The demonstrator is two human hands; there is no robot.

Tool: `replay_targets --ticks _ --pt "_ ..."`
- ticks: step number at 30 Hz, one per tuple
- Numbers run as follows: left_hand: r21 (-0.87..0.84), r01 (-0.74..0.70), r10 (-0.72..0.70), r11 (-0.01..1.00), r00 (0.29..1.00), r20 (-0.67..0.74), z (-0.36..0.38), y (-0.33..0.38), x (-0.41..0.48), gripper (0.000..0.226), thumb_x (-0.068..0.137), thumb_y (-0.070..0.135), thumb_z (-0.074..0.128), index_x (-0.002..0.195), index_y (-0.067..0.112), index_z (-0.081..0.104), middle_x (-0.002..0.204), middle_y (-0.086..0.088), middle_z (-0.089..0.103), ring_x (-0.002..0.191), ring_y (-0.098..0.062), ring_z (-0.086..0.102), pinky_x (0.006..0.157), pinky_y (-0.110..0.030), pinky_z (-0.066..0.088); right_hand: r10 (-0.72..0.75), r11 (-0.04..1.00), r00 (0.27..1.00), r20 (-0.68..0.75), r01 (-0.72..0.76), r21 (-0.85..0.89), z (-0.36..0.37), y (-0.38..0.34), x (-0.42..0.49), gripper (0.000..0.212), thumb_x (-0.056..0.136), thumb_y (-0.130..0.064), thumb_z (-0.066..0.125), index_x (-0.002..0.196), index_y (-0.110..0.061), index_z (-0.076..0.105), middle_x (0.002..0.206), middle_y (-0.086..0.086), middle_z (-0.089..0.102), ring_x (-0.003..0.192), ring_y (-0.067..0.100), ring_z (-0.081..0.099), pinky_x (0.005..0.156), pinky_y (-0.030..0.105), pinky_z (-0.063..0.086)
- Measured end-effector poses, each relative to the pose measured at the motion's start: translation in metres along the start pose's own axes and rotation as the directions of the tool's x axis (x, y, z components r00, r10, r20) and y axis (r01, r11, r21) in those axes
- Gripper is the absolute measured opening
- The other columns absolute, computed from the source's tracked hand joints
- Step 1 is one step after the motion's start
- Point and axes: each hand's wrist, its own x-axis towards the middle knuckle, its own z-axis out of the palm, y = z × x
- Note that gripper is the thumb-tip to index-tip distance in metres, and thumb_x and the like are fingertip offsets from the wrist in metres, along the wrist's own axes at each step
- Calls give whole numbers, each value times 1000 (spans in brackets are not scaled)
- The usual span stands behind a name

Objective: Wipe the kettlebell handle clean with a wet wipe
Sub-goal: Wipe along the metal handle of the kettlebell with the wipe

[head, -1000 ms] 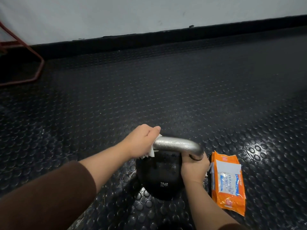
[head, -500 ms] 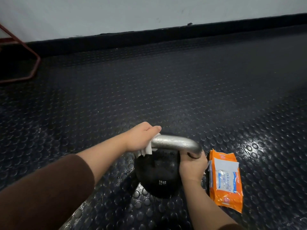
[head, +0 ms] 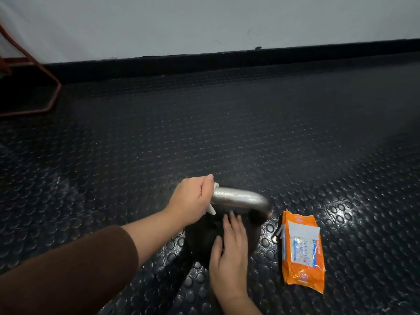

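— What is the kettlebell (head: pixel 200 237) made of, and where does it sit?

— It has a round, matte black body, low in the middle of the frame, standing on a black rubber floor (head: pixel 227 133) covered in raised round studs that shine where the light hits them. Its handle (head: pixel 238 198) is a thick, bare grey metal bar with a slightly rough sheen.

— Which way does the handle run?

— Its long axis goes left to right across the frame, dipping a little to the right. There it bends down into the body.

— And the hands?

— The left hand (head: pixel 193 198), coming out of a brown sleeve (head: pixel 68 269), is curled round the handle's left end. It grips a white wet wipe (head: pixel 211 210) against the metal, and corners of the thin sheet stick out above and below the fist. The right hand (head: pixel 229 253) lies flat on the near side of the body, its fingers straight and close together, pointing up toward the handle.

— Is there a container?

— An orange plastic pack of wipes (head: pixel 302 251) lies flat just right of the kettlebell, its long side running up and down the frame. It has a white flap on top. I cannot see what is inside it.

— Anything else?

— A pale wall (head: pixel 204 23) runs across the top, and a red metal frame (head: pixel 50 94) stands at the upper left.
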Motion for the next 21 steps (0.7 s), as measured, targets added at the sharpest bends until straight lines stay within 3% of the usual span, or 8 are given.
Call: replay_targets --ticks 4,8,10,13,15,18,19,21 --pt "-69 133 -118 989 975 189 -6 -1 14 53 101 30 33 58 3 50 40 -1 55 37 -18 48 44 -19 38 -112 952 977 184 158 -263 -12 -3 55 50 91 -32 32 131 -13 56 132 8 58 127 28 49 112 34 26" --pt "-105 156 -127 982 963 236 -8 -12 28 53 98 36 37 57 5 43 43 -4 41 38 -17 41 49 -28 36 31 869 867 497 221 -442 -13 -8 98 57 101 -34 20 154 -14 7 162 9 5 149 25 3 120 36 1" --pt "-88 83 -67 993 983 171 -4 -15 21 53 98 35 34 56 4 44 41 2 47 40 -20 48 49 -27 38 7 781 839 544 335 -527 -12 -9 101 58 103 -30 23 153 -10 1 161 11 -1 149 27 -2 118 38 -6" --pt "120 -188 198 975 977 -79 6 -19 1 43 97 34 29 61 19 46 48 8 49 51 -11 54 52 -28 38 -145 681 891 431 406 -609 -16 -16 98 68 96 -31 50 150 -3 20 156 23 18 145 38 18 117 45 9" --pt "241 -299 340 923 928 -152 8 -21 -5 40 97 36 27 67 20 48 58 9 46 59 -10 48 57 -29 39 -120 643 857 501 451 -619 -14 -13 96 68 97 -30 47 151 -3 15 157 21 14 146 37 14 118 45 6" --pt "179 -242 267 954 955 -132 10 -17 -2 43 96 37 29 63 16 48 53 3 52 58 -10 50 60 -33 44 -112 732 876 469 392 -558 -11 -11 93 57 73 -33 65 122 -5 64 125 18 63 117 33 60 99 45 45" --pt "144 -183 198 972 976 -95 9 -14 3 47 96 37 29 61 12 48 49 0 55 54 -10 52 60 -35 46 -89 762 886 456 355 -541 -11 -12 93 52 74 -34 55 116 -7 68 118 15 67 111 30 64 93 45 49" --pt "94 -61 55 994 997 62 3 -10 15 53 98 35 32 56 5 45 44 -5 56 43 -12 48 55 -33 45 -30 823 901 432 268 -500 -11 -9 93 56 90 -34 34 136 -6 51 142 11 50 131 26 48 109 39 36"
